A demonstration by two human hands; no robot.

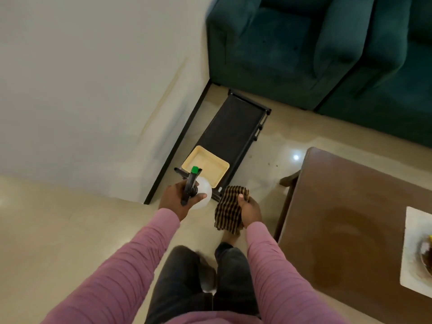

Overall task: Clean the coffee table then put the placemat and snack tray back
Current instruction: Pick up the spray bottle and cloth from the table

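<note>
**Both Hands Full, Beside the Coffee Table**

The left hand (174, 199) had its fingers curled round the neck of a round white plastic spray bottle with a black trigger and green tip (201, 195). The right hand (250, 210) pinched a brown and black striped cloth (230, 206), which hung down from the fingers.

The dark brown wooden coffee table (346, 218) lay to the right of both hands. The cloth hand was the nearer one. The table edge closest to that hand ran front to back, alongside the right arm. So I think a wipe would mean swinging the cloth to the right and over that edge. A faint round smear on the table top looked like a wet patch.

A white square placemat (413, 230) lay on the far right side of the table. The picture edge cut it off. A dish (426, 253) on it was blurry, and I could not tell if it was the snack tray.

To the left of the table, near the wall, a cream plastic tray (205, 164) sat on a low black rack (236, 127).
</note>
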